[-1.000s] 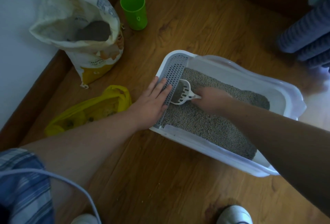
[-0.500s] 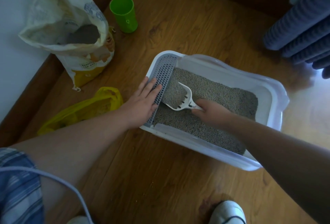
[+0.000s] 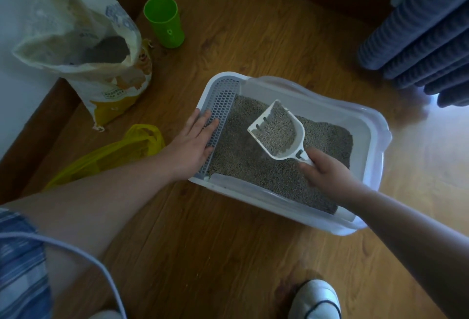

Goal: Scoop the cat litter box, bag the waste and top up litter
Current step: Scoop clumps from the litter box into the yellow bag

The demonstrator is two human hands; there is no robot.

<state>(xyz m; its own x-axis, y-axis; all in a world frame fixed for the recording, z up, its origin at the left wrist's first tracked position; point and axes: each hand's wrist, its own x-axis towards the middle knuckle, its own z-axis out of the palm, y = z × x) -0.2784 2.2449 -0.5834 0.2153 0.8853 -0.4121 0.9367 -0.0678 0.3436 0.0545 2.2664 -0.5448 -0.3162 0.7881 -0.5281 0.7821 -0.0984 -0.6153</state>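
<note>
Litter box [image 3: 375, 141], centre: scooping under way; right hand [image 3: 327, 174] grasping the litter-laden scoop [image 3: 276, 133] above the bed, left hand [image 3: 193, 146] flat on the grille [image 3: 223, 105]; yellow bag [image 3: 114, 153] at 8 o'clock, litter sack [image 3: 88, 47] at 10 o'clock; bagging and top-up apparently pending.

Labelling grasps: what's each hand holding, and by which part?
Right hand grips the white plastic scoop by its handle. Left hand holds nothing, lying flat on the grey plastic grille.

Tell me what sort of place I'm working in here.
Probably a corner of a room at home: wood floor with a skirting board, a curtain on the right, and a cat litter box on the floor.
</note>
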